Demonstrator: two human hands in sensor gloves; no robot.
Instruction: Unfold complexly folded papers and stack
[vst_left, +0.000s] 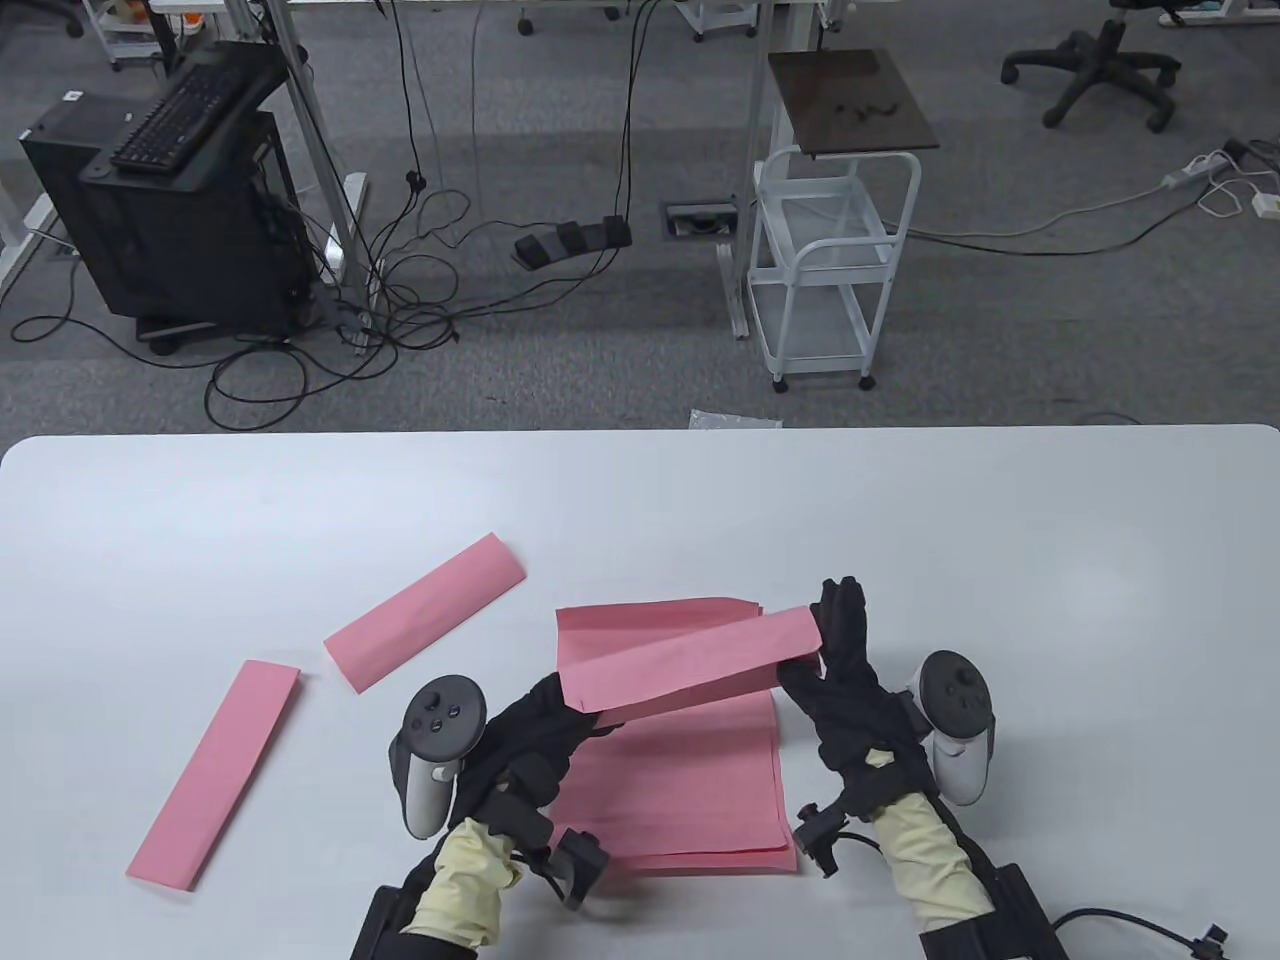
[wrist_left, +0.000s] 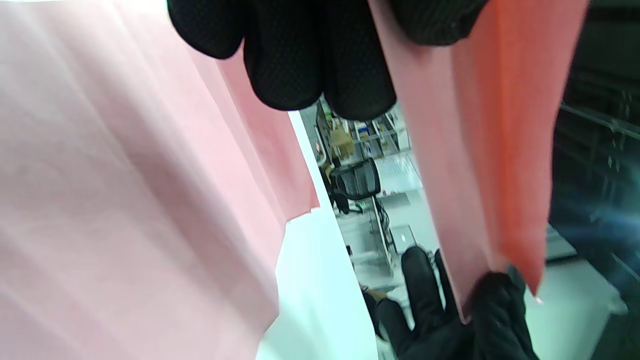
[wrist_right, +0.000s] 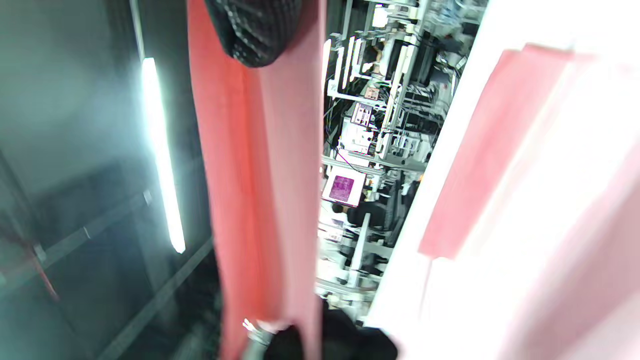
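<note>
Both my hands hold one folded pink strip in the air.

My left hand grips its 8 o'clock end, my right hand its 2 o'clock end, above the pink stack on the table. Two folded strips lie toward 9 o'clock, seemingly untouched.

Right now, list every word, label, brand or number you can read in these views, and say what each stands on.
No text can be read.
Pink folded paper strip held between both hands: blank.
Stack of unfolded pink sheets: blank.
Black keyboard on the black computer tower: keys too small.
Background shelf labels in the wrist views: blurred.
</note>
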